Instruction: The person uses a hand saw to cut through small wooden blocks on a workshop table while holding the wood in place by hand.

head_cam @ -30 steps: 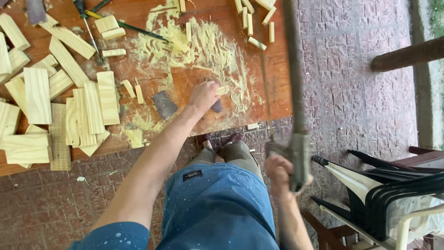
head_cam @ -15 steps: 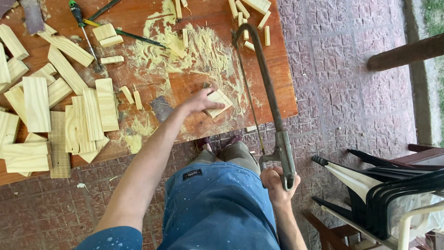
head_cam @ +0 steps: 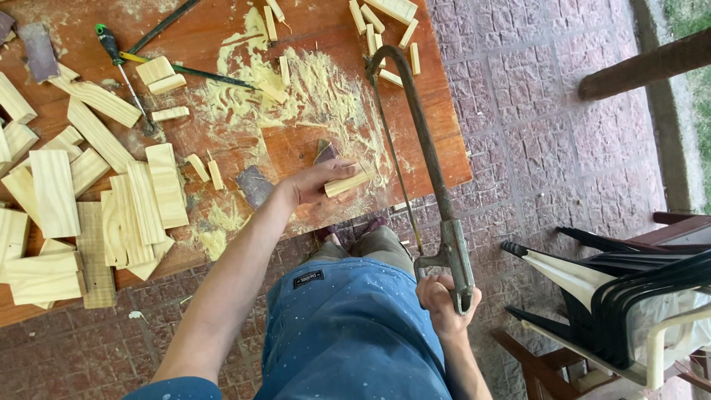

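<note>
While a small wood block (head_cam: 346, 183) is pressed down on the wooden table (head_cam: 437, 141) near its lower edge, at the centre of the frame, it is gripped by the closed fingers of the left hand (head_cam: 315, 181). A hacksaw (head_cam: 426, 170) is held by the right hand (head_cam: 443, 302), clamped around its handle at the lower right. Sawdust (head_cam: 311, 89) is spread above the block, and cut wood pieces (head_cam: 89, 215) are piled at the left.

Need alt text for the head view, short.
Seen from above, the left hand presses a small wood block onto a sawdust-strewn wooden table while the right hand grips a hacksaw. Cut wood pieces lie left.
</note>
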